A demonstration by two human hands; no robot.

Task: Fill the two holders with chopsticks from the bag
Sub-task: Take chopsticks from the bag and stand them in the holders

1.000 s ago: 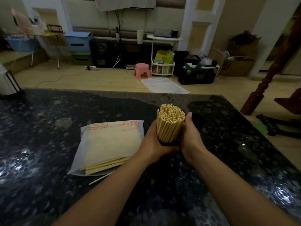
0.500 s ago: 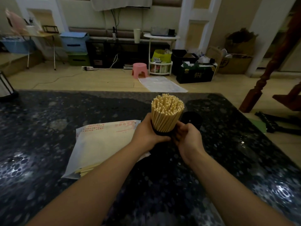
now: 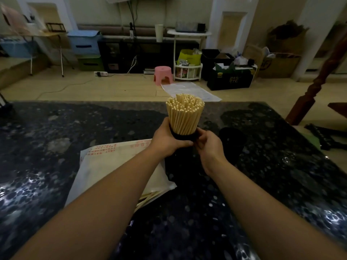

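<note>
Dark speckled stone makes up the surface (image 3: 56, 166), which fills the lower two thirds of the head view, with a cluttered room behind it across the top of the frame.

At centre frame, both hands hold a black holder (image 3: 185, 137) raised above the surface. It is packed full of pale wooden chopsticks (image 3: 185, 114) standing upright, their blunt ends fanning out slightly at the top. The left hand (image 3: 167, 140) wraps around the holder's left side, its grip closed on the black wall with the thumb across the front. The right hand (image 3: 209, 145) curls its fingers onto the holder's right side, so its grip is closed on the same holder.

Just right of the hands, a second black holder (image 3: 232, 139) stands on the surface; whether it has anything in it cannot be told in the dim light.

Left of centre and below the left forearm, a white bag (image 3: 112, 166) with red print lies flat on the surface. A few more chopsticks (image 3: 148, 197) poke out of its lower right opening, near the middle of the frame.

In the upper part of the frame, a pink stool (image 3: 163, 75) stands on the floor beside a white rack (image 3: 187, 71), a black box (image 3: 230, 79) sits to the right, and blue bins (image 3: 84, 43) are at the upper left.
</note>
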